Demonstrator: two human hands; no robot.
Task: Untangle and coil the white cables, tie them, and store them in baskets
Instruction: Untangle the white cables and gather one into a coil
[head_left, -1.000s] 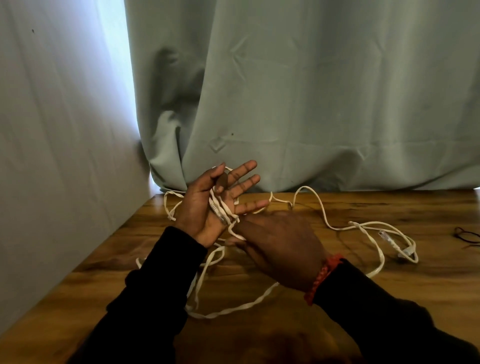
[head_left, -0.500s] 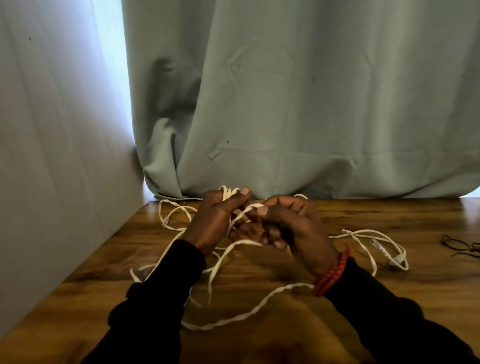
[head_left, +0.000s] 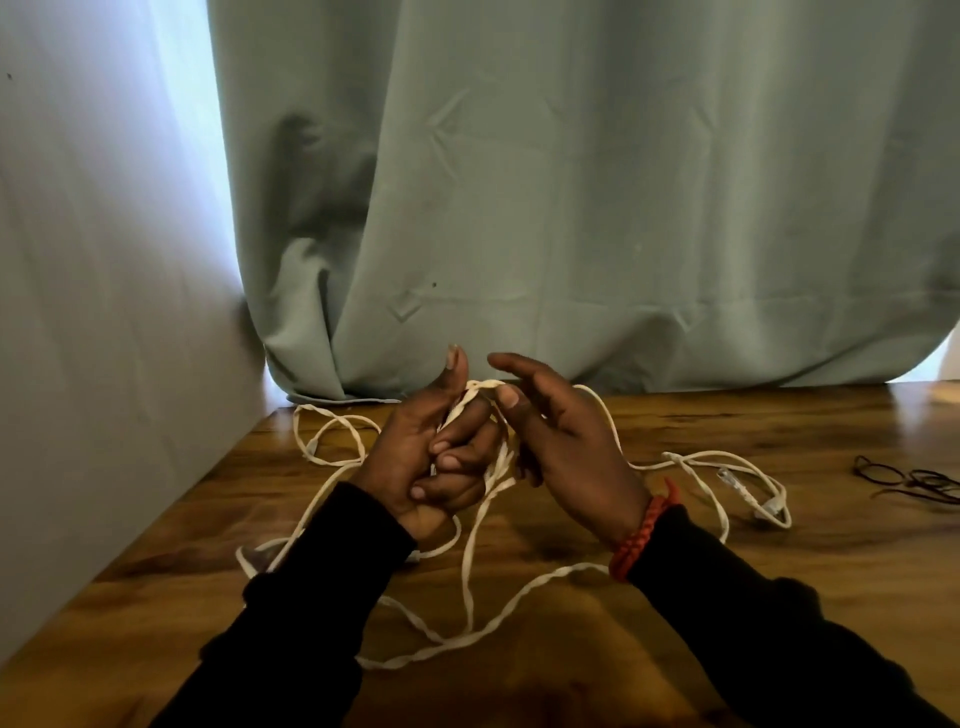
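A long flat white cable (head_left: 470, 566) lies in loose, tangled loops across the wooden table (head_left: 779, 571). My left hand (head_left: 426, 457) is raised above the table, fingers curled shut around several wraps of the cable, thumb pointing up. My right hand (head_left: 566, 441) is just to its right, fingers loosely apart and touching a strand at the top of the wraps. One cable end with clear plugs (head_left: 748, 493) rests on the table at the right. No basket is in view.
A pale green curtain (head_left: 571, 208) hangs behind the table's far edge. A white wall (head_left: 104, 312) runs along the table's left side. Thin black ties (head_left: 909, 480) lie at the far right of the table.
My left hand went from open, palm up with the cable over it, to closed around the wraps. My right hand rose from below the left and opened its fingers beside the wraps.
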